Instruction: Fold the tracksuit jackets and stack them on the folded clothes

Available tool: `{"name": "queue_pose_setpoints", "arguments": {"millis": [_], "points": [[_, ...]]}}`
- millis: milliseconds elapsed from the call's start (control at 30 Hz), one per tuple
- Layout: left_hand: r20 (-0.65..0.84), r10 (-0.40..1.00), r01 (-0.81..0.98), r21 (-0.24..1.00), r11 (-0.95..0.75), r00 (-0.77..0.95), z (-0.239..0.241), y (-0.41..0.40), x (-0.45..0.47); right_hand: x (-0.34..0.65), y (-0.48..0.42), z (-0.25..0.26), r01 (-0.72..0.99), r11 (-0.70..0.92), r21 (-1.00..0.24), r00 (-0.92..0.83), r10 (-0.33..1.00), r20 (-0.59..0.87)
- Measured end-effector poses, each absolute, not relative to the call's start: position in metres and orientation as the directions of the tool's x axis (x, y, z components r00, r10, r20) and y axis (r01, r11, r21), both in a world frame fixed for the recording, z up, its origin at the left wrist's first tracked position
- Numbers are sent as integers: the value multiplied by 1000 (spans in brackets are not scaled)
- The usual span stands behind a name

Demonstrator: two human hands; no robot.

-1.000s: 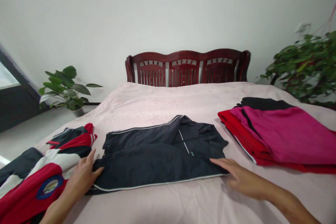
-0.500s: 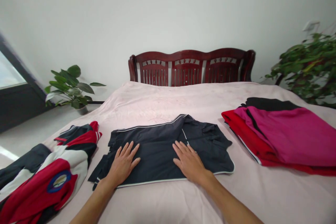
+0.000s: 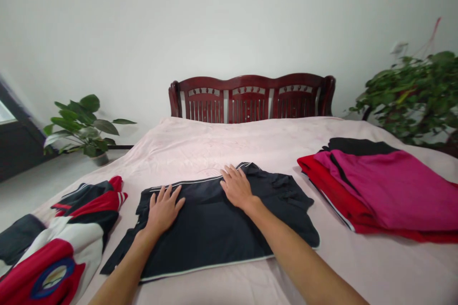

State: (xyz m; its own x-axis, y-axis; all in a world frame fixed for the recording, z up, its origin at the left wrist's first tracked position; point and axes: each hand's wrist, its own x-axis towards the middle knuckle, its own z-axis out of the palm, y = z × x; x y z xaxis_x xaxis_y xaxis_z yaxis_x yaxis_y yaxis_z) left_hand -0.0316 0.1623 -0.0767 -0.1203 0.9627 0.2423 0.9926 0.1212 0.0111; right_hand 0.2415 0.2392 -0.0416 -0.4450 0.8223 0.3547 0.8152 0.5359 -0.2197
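Head view, looking forward and down over a bed (image 3: 250, 145) covered in pale pink fabric. A dark garment (image 3: 218, 228) with thin white piping along its edges is laid folded and flat on the near middle of the bed. The left hand (image 3: 163, 208) is pressed palm down on the left part of the garment, close to its far edge, with the fingers straight and spread and nothing held. The right hand (image 3: 236, 187) is laid palm down at the far edge of the garment, near its middle, with the fingers spread wide over the white piping and nothing held. Both bare forearms are seen reaching in from the bottom of the view. Just beside the garment on the left, a jacket (image 3: 53, 252) in red, white and black with a round badge is left crumpled at the edge of the bed. On the right, apart from the garment, a stack of folded clothes (image 3: 386, 186) is seen, magenta on top, red beneath, black showing at the far end. A dark red wooden headboard (image 3: 250, 100) with slats is set against a white wall (image 3: 214, 19). A potted plant (image 3: 80, 124) is placed on the floor at the left, and a bushier plant (image 3: 415, 95) is seen at the right.
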Motion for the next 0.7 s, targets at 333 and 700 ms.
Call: {"name": "queue_pose_setpoints", "arguments": {"millis": [333,700], "points": [[190,948,954,210,214,-255,-73,168,-4,337,300,-59,923,260,-283,-198,953,230],[275,961,979,181,-92,40,-70,203,193,358,366,-72,952,8,-306,0,1000,25]]}}
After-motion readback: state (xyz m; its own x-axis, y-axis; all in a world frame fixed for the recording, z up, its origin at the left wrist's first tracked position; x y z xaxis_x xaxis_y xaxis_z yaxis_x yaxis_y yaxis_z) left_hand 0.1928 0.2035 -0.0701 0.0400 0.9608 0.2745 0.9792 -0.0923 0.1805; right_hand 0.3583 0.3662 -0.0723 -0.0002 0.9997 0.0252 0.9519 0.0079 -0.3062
